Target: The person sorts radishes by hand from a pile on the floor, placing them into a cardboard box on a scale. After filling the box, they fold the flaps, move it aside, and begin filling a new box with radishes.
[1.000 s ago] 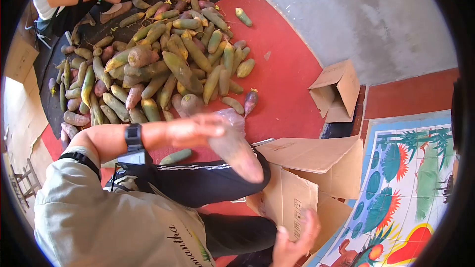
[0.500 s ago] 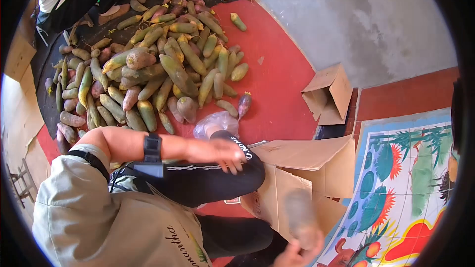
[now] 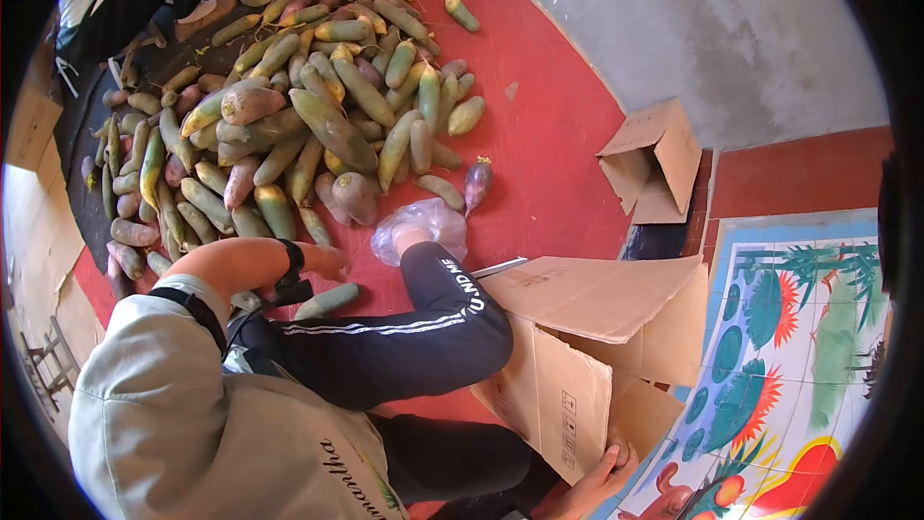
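My left hand (image 3: 330,263) is stretched out by the lower edge of a pile of long green and purplish radishes (image 3: 332,130). Its fingers are somewhat blurred, and nothing shows in them. Just below that hand a single green radish (image 3: 327,300) lies on the red floor beside my leg. At the lower right, my right hand (image 3: 613,470) has its fingers curled over the edge of an open cardboard box (image 3: 549,404). Raised flaps hide most of the box's inside. A purple radish (image 3: 477,185) lies apart, to the right of the pile.
My bent knee (image 3: 481,332) comes between my hands, and my foot is in a clear plastic bag (image 3: 421,229). A smaller cardboard box (image 3: 654,159) lies by the grey wall. Another person's dark clothing (image 3: 144,0) shows at upper left. Painted tiles (image 3: 770,356) are on the right.
My left hand has moved back leftward from over my knee to the pile. The radish in my right hand is out of sight, and that hand is now at the box edge.
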Demonstrator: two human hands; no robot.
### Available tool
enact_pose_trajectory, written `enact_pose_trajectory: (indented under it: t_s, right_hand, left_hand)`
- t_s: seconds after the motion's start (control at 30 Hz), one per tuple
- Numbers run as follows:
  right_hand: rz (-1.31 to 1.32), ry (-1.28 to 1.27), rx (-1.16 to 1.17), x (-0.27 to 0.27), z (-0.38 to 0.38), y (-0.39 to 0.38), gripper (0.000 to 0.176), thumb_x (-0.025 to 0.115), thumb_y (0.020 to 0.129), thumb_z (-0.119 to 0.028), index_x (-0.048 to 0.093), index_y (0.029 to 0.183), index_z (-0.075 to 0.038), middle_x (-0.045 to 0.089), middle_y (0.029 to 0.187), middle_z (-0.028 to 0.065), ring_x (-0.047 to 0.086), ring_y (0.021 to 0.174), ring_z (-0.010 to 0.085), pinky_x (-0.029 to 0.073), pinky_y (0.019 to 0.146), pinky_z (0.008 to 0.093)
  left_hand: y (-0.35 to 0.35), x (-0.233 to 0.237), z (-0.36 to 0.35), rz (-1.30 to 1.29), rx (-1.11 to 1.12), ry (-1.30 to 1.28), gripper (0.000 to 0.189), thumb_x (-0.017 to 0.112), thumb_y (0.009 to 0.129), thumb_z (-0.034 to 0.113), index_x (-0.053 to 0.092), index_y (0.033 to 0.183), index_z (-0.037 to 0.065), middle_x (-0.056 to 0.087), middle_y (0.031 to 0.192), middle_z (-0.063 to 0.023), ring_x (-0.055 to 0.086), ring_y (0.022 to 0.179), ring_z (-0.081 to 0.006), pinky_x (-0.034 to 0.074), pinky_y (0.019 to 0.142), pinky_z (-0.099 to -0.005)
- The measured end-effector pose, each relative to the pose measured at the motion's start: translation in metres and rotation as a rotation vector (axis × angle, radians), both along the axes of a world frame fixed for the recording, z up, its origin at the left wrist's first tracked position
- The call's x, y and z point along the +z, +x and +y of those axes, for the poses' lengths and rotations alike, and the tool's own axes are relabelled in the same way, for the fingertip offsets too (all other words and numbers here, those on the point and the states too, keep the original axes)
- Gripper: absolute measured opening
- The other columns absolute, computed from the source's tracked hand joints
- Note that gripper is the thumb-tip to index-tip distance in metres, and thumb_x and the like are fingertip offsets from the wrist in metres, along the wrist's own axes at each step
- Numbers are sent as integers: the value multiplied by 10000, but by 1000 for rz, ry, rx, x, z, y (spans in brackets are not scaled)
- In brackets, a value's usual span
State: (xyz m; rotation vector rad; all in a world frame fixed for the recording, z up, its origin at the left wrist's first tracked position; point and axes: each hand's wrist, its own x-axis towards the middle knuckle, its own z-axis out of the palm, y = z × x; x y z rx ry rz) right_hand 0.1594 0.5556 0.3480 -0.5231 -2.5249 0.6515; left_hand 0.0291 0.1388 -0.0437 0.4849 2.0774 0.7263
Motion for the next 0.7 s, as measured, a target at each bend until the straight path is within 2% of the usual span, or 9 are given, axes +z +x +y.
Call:
enact_pose_trajectory:
  t_s: [0.07, 0.17, 0.23, 0.3, 0.37, 0.5, 0.6, 0.67, 0.7]
  right_hand:
    - [4, -125, 5, -5, 10, -1, 297, 545, 815, -147, 470, 1055, 12, 552, 931, 134, 515, 821, 229, 416, 734, 321]
    - [0, 29, 17, 5, -14, -17, 300, 380, 915, -235, 490, 963, 40, 529, 838, 106, 475, 735, 192, 405, 684, 299]
    - [-149, 202, -187, 17, -32, -23, 295, 441, 867, -183, 564, 984, 58, 586, 882, 181, 530, 796, 293, 404, 754, 376]
    - [-188, 251, -177, 18, -29, -24, 288, 418, 871, -175, 566, 970, 51, 583, 876, 190, 530, 796, 302, 404, 758, 377]
    - [-225, 299, -163, 16, -23, -22, 285, 396, 875, -167, 568, 957, 45, 580, 870, 198, 530, 797, 310, 404, 761, 379]
    - [-242, 361, -122, 13, -16, -21, 298, 377, 889, -187, 561, 924, 45, 572, 855, 212, 525, 794, 320, 402, 765, 378]
    - [-273, 331, -193, 13, -24, -21, 317, 373, 902, -214, 558, 922, 43, 568, 858, 213, 520, 801, 333, 405, 755, 380]
    - [-285, 300, -203, 11, -25, -21, 326, 372, 909, -230, 555, 930, 38, 565, 864, 213, 518, 808, 342, 407, 746, 385]
    - [-170, 193, -222, 7, -22, -19, 307, 450, 877, -254, 554, 951, 24, 563, 873, 207, 519, 817, 348, 411, 738, 396]
  left_hand:
    - [4, -5, 10, 65, -119, -49, 436, 610, 729, 360, 554, 1084, 113, 587, 1022, -116, 554, 949, -296, 440, 802, -406]
    - [9, -20, 24, 124, -340, -76, 550, 673, 670, 340, 519, 1162, 148, 553, 1099, -85, 510, 1034, -292, 436, 830, -429]
    - [15, -21, 36, 260, -519, -60, 599, 692, 644, 326, 498, 1184, 153, 488, 1190, -75, 470, 1089, -285, 424, 845, -452]
    - [22, -29, 44, 257, -559, -10, 616, 694, 634, 302, 483, 1200, 182, 440, 1232, -61, 436, 1127, -273, 411, 853, -474]
    - [27, -24, 49, 443, -580, -10, 508, 656, 669, 285, 523, 1152, 198, 437, 1228, -47, 451, 1110, -263, 409, 858, -466]
    - [26, -23, 56, 461, -668, -141, 358, 575, 737, 255, 563, 1092, 211, 465, 1213, -50, 499, 1065, -260, 439, 830, -424]
    - [18, -23, 58, 405, -548, -113, 256, 506, 779, 209, 611, 1011, 178, 554, 1111, -84, 570, 959, -265, 471, 770, -373]
    - [13, -18, 60, 135, -22, -275, 211, 504, 775, 182, 641, 931, 147, 623, 952, -113, 608, 866, -271, 489, 697, -360]
    - [15, -29, 56, 136, -21, -276, 211, 504, 775, 182, 641, 931, 147, 623, 952, -113, 608, 866, -271, 489, 697, -360]
